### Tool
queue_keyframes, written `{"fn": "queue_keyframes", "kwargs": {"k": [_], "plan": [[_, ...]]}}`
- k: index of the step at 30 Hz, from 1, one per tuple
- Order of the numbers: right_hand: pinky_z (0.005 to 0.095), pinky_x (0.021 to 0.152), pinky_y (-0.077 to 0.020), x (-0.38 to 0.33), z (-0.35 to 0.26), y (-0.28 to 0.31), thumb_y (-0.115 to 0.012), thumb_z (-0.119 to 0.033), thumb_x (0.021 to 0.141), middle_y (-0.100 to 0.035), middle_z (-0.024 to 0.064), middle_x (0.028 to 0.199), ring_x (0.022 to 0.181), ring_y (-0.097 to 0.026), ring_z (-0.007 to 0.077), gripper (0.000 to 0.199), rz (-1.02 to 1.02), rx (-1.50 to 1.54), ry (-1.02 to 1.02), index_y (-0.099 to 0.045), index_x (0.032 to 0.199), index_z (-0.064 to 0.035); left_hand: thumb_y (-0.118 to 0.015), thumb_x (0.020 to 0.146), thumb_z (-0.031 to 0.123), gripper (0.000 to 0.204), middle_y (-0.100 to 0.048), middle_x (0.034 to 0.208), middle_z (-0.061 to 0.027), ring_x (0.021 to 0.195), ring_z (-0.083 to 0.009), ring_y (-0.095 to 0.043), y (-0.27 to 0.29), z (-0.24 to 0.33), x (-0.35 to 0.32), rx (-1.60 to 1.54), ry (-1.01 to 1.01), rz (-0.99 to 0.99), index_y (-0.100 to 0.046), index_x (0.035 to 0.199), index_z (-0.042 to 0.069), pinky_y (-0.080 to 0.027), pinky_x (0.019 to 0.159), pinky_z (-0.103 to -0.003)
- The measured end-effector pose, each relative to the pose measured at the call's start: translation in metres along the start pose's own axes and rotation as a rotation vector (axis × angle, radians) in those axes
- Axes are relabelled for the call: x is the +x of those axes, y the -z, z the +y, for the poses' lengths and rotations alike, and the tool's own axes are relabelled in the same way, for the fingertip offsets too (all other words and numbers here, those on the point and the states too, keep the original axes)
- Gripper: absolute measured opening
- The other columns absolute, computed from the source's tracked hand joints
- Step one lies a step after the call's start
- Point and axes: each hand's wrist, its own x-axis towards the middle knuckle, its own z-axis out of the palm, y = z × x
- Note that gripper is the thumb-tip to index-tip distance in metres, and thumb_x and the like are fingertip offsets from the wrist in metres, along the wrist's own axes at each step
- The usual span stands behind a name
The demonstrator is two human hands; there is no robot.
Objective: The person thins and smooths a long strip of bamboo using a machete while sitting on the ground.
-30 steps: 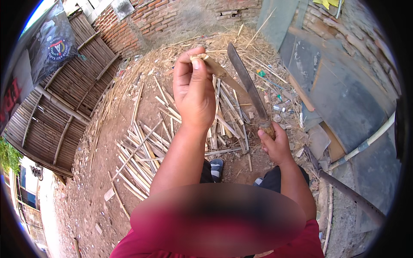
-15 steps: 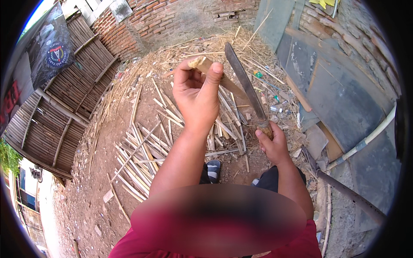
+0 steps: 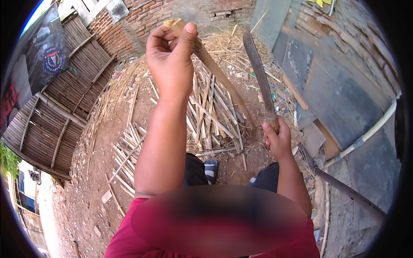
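Raised in front of me to the left, my left hand (image 3: 171,69) is closed round the upper end of a long, slightly bent wooden stick (image 3: 221,78). Its pale cut tip shows above the fingers. The rest slants down to the right, its lower end near the ground. My right hand (image 3: 279,141) grips the handle of a machete (image 3: 260,71), the dark blade pointing up and a little left. Blade and stick are apart. Below them a heap of split bamboo strips (image 3: 211,112) lies on the dirt, with a second group of strips (image 3: 129,155) nearer me on the left.
Dry straw (image 3: 223,43) and litter lie before a brick wall (image 3: 150,26). Grey panels (image 3: 344,90) lean on the right, with a dark pipe (image 3: 350,198) and a pale pole (image 3: 365,137). A bamboo-slat screen (image 3: 38,133) and a banner (image 3: 38,47) stand left. My feet border the strips.
My left hand has risen and moved left with the stick, and more of the stick's length shows. My right hand has shifted slightly right, the machete's tip moving up and right.
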Motion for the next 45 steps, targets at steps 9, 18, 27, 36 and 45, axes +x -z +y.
{"fn": "queue_keyframes", "kwargs": {"k": [9, 18, 27, 36, 45], "plan": [[0.0218, 0.05, -0.039, -0.001, 0.001, 0.007, -0.07, -0.027, 0.095, -0.055, -0.0033, 0.073, 0.055, -0.048, 0.0037, 0.03, 0.057, -0.024, 0.035, -0.059, 0.11, -0.0027, -0.071, 0.094, 0.018, 0.033, -0.066, 0.106, -0.0133, 0.104, -0.0259, -0.068, -0.012, -0.003, -0.002, -0.153, 0.043, -0.108, -0.054, 0.115, -0.001, -0.061, 0.085, -0.037], [0.0247, 0.062, -0.0425, -0.001, 0.001, 0.007, -0.071, -0.025, 0.093, -0.06, -0.0007, 0.081, 0.069, -0.051, 0.0058, 0.038, 0.115, -0.127, 0.15, -0.06, 0.118, 0.001, -0.044, 0.107, 0.03, 0.041, -0.064, 0.118, -0.0169, 0.113, -0.0306, -0.064, -0.019, 0.004, -0.015, -0.186, 0.146, -0.156, -0.046, 0.135, -0.001, -0.053, 0.099, -0.046], [0.026, 0.064, -0.0451, -0.02, -0.059, -0.008, -0.074, -0.023, 0.089, -0.062, 0.0014, 0.081, 0.07, -0.055, 0.0089, 0.037, 0.125, -0.312, 0.295, -0.06, 0.114, 0.0018, -0.063, 0.098, 0.043, 0.04, -0.053, 0.072, 0.0021, 0.065, -0.0084, -0.051, -0.005, -0.042, -0.071, -0.109, 0.321, -0.205, -0.054, 0.102, 0.004, -0.042, 0.06, -0.026], [0.0264, 0.058, -0.0444, -0.037, -0.176, -0.005, -0.082, -0.021, 0.081, -0.063, 0.0013, 0.076, 0.065, -0.054, 0.0074, 0.039, -0.006, -0.677, 0.561, -0.063, 0.107, -0.0003, -0.077, 0.088, 0.02, 0.039, -0.044, 0.063, 0.008, 0.057, -0.0041, -0.039, -0.02, -0.001, -0.05, 0.017, 0.353, -0.332, -0.043, 0.069, 0.013, -0.031, 0.052, -0.023], [0.0214, 0.067, -0.0441, -0.04, -0.27, -0.026, -0.076, -0.025, 0.091, -0.062, -0.0018, 0.087, 0.077, -0.054, 0.0041, 0.038, -0.087, -0.528, 0.383, -0.063, 0.115, 0.001, -0.08, 0.085, 0.017, 0.039, -0.043, 0.061, 0.0071, 0.052, -0.0053, -0.04, -0.014, -0.004, -0.024, -0.023, 0.456, -0.616, -0.044, 0.07, 0.015, -0.03, 0.048, -0.024]]}}
